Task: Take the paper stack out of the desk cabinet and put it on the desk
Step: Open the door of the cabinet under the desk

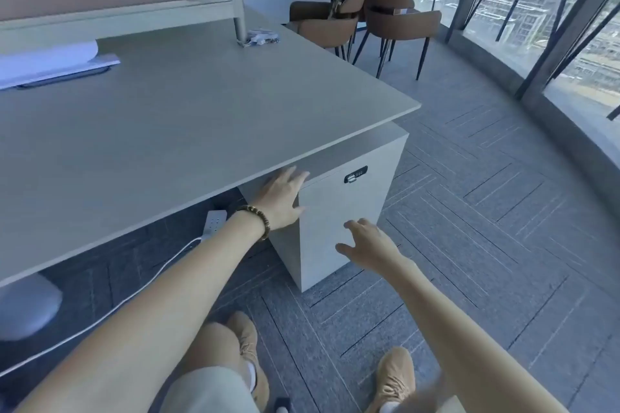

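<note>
Paper stack unseen behind closed cabinet (339,211) door: left hand (280,199) spread at its top corner, right hand (369,246) wide, empty; open door next.

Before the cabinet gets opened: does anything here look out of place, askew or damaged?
Nothing looks damaged or spilled. The cabinet door appears shut, with both hands, left hand and right hand, open at it. The only loose items are a power strip lying on the floor under the desk, and chairs crowded together by the window.
</note>
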`<action>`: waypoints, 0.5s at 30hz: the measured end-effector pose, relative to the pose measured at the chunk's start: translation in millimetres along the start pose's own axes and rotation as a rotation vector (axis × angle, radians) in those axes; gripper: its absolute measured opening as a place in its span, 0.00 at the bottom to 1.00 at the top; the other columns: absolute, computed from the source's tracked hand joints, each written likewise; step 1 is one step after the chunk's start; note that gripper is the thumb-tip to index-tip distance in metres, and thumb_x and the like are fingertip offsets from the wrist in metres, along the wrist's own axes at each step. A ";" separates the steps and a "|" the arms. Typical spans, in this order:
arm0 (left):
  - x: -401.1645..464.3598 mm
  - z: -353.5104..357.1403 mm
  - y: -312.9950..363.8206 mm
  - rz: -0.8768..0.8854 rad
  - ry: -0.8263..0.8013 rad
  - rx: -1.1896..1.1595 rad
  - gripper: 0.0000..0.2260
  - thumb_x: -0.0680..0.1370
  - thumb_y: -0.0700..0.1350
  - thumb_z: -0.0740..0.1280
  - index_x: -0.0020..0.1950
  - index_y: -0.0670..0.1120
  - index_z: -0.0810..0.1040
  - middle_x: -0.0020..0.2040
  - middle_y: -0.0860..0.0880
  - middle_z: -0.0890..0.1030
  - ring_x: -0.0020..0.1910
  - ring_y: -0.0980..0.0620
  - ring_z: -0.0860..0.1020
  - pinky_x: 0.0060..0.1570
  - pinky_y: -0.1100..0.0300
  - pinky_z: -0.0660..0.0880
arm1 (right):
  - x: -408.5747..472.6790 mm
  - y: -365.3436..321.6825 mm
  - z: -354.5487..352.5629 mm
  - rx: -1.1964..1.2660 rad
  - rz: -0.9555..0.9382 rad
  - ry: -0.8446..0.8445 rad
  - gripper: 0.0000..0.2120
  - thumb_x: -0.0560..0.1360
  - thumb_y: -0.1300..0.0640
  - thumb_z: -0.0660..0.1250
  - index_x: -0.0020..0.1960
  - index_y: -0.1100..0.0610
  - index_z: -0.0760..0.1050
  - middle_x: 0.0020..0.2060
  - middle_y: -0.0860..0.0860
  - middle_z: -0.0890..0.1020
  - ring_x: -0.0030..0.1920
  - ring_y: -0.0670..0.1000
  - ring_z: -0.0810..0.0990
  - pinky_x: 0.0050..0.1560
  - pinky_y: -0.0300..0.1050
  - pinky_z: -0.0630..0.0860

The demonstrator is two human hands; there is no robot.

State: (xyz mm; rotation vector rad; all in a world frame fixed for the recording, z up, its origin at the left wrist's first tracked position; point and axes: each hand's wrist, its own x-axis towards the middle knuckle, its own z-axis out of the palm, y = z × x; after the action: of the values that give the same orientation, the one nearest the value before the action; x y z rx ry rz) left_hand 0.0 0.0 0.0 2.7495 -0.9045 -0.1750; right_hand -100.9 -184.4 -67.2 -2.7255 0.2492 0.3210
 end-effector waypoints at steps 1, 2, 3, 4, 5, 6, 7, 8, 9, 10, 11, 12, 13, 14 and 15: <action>9.6 3.2 -0.9 0.004 -0.003 0.033 0.36 0.77 0.48 0.70 0.80 0.48 0.55 0.81 0.43 0.55 0.78 0.42 0.58 0.73 0.47 0.61 | 6.2 0.8 5.3 0.015 0.026 -0.014 0.28 0.77 0.44 0.63 0.73 0.56 0.64 0.68 0.55 0.70 0.63 0.59 0.74 0.58 0.56 0.76; 18.6 5.6 -3.0 -0.001 -0.001 0.045 0.38 0.77 0.49 0.70 0.80 0.49 0.53 0.81 0.44 0.53 0.79 0.42 0.57 0.74 0.47 0.61 | 14.3 2.7 11.1 0.034 0.054 -0.018 0.29 0.77 0.44 0.63 0.74 0.56 0.64 0.68 0.56 0.69 0.64 0.59 0.74 0.58 0.57 0.76; 28.5 11.7 -6.8 0.000 -0.006 0.073 0.39 0.76 0.50 0.70 0.81 0.50 0.50 0.81 0.44 0.51 0.79 0.43 0.55 0.74 0.47 0.61 | 23.4 5.3 20.1 0.047 0.064 -0.032 0.30 0.77 0.44 0.63 0.74 0.57 0.63 0.69 0.56 0.69 0.64 0.60 0.73 0.57 0.57 0.76; 36.0 16.4 -8.2 0.011 -0.024 0.097 0.41 0.76 0.51 0.70 0.81 0.51 0.48 0.82 0.44 0.50 0.79 0.43 0.54 0.75 0.48 0.60 | 30.8 6.8 28.3 0.059 0.075 -0.057 0.30 0.77 0.44 0.63 0.74 0.57 0.63 0.68 0.57 0.69 0.64 0.60 0.73 0.57 0.56 0.76; 45.9 23.6 -11.8 0.025 -0.032 0.129 0.42 0.75 0.52 0.70 0.81 0.51 0.46 0.82 0.44 0.48 0.80 0.43 0.52 0.75 0.47 0.60 | 42.1 9.3 38.5 0.076 0.085 -0.063 0.30 0.77 0.43 0.63 0.74 0.58 0.62 0.68 0.57 0.69 0.64 0.60 0.73 0.56 0.55 0.76; 53.5 30.7 -15.6 0.040 -0.032 0.159 0.44 0.75 0.53 0.71 0.81 0.52 0.45 0.82 0.45 0.47 0.80 0.43 0.51 0.75 0.47 0.60 | 52.1 10.6 46.8 0.100 0.099 -0.068 0.32 0.77 0.43 0.63 0.74 0.58 0.61 0.69 0.57 0.68 0.65 0.60 0.73 0.56 0.55 0.75; 59.7 37.2 -19.4 0.051 -0.016 0.184 0.45 0.74 0.52 0.71 0.81 0.53 0.44 0.82 0.45 0.46 0.80 0.42 0.50 0.74 0.47 0.61 | 63.3 13.0 56.1 0.131 0.105 -0.070 0.33 0.77 0.43 0.64 0.75 0.58 0.60 0.70 0.57 0.67 0.66 0.60 0.72 0.58 0.54 0.74; 64.0 41.9 -22.4 0.059 0.015 0.204 0.45 0.74 0.51 0.72 0.81 0.54 0.44 0.82 0.45 0.46 0.80 0.42 0.50 0.74 0.47 0.61 | 73.5 14.3 64.1 0.178 0.109 -0.074 0.35 0.77 0.43 0.65 0.77 0.58 0.58 0.71 0.57 0.66 0.67 0.60 0.71 0.60 0.54 0.72; 67.7 46.9 -25.2 0.073 0.047 0.219 0.46 0.74 0.50 0.73 0.81 0.54 0.44 0.82 0.45 0.47 0.80 0.42 0.50 0.74 0.46 0.61 | 83.6 16.4 73.5 0.245 0.117 -0.083 0.37 0.77 0.43 0.66 0.78 0.58 0.56 0.72 0.58 0.65 0.69 0.60 0.69 0.63 0.54 0.70; 69.7 51.2 -27.7 0.085 0.068 0.234 0.46 0.73 0.48 0.73 0.81 0.54 0.45 0.82 0.45 0.47 0.80 0.42 0.51 0.73 0.46 0.61 | 92.1 17.3 82.4 0.323 0.129 -0.094 0.39 0.76 0.44 0.67 0.78 0.59 0.55 0.73 0.58 0.64 0.71 0.59 0.67 0.65 0.53 0.68; 71.8 54.6 -29.9 0.099 0.079 0.249 0.47 0.73 0.46 0.74 0.81 0.54 0.45 0.82 0.44 0.48 0.79 0.41 0.52 0.73 0.46 0.61 | 99.5 18.0 91.1 0.393 0.142 -0.098 0.41 0.76 0.44 0.68 0.79 0.59 0.53 0.74 0.58 0.63 0.72 0.59 0.66 0.66 0.52 0.67; 73.1 56.9 -31.6 0.110 0.085 0.262 0.47 0.72 0.45 0.75 0.81 0.54 0.45 0.82 0.44 0.49 0.79 0.41 0.52 0.73 0.46 0.61 | 106.0 18.3 99.4 0.446 0.159 -0.100 0.43 0.75 0.44 0.69 0.80 0.59 0.51 0.74 0.58 0.62 0.73 0.59 0.64 0.67 0.51 0.66; 74.0 58.9 -33.3 0.118 0.097 0.276 0.48 0.71 0.44 0.76 0.81 0.54 0.46 0.82 0.43 0.49 0.79 0.41 0.53 0.72 0.45 0.62 | 112.6 18.4 108.5 0.487 0.174 -0.096 0.46 0.74 0.44 0.70 0.80 0.59 0.48 0.75 0.58 0.60 0.74 0.59 0.63 0.68 0.50 0.65; 74.7 61.2 -35.3 0.127 0.114 0.289 0.49 0.70 0.44 0.77 0.81 0.54 0.47 0.81 0.43 0.50 0.79 0.41 0.54 0.72 0.45 0.63 | 118.9 17.3 117.4 0.527 0.191 -0.088 0.49 0.73 0.43 0.71 0.80 0.60 0.45 0.76 0.58 0.58 0.75 0.58 0.60 0.69 0.50 0.64; 75.6 63.6 -37.2 0.133 0.129 0.296 0.50 0.69 0.43 0.77 0.80 0.54 0.48 0.81 0.43 0.51 0.79 0.40 0.55 0.72 0.45 0.64 | 124.5 15.3 126.0 0.571 0.211 -0.074 0.52 0.72 0.43 0.72 0.80 0.60 0.42 0.78 0.58 0.54 0.77 0.58 0.57 0.71 0.50 0.62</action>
State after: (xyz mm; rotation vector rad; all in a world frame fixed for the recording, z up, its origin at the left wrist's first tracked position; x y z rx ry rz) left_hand 69.7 -28.3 -74.0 2.9075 -1.1544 0.1728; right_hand -8.6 -164.8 -217.9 -2.1248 0.5210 0.3450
